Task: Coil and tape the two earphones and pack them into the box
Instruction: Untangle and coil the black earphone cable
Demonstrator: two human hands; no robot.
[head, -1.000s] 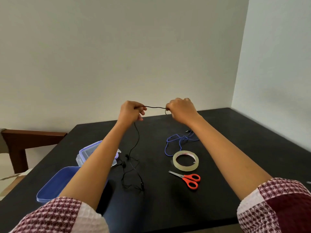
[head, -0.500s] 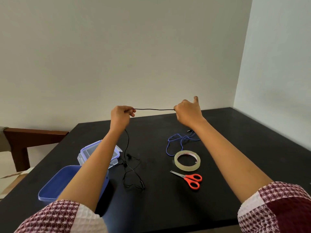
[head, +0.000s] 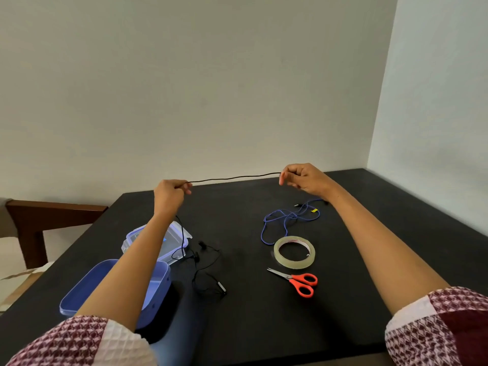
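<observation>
A black earphone cable (head: 235,178) is stretched taut in the air between my two hands. My left hand (head: 170,195) grips one part of it, and the rest hangs down to a loose tangle with the earbuds on the black table. My right hand (head: 303,179) pinches the other end. A blue earphone (head: 287,219) lies loosely bunched on the table under my right wrist. The blue box (head: 158,289) sits open at the front left, partly hidden by my left forearm. A roll of clear tape (head: 294,252) lies flat near the middle.
Red-handled scissors (head: 298,282) lie just in front of the tape. The box's clear lid (head: 179,239) rests behind the box. A wooden chair (head: 47,215) stands beyond the table's left edge. White walls close the back and the right side.
My hands have moved apart, so the stretch of black cable between them is much longer. More cable has lifted off the table.
</observation>
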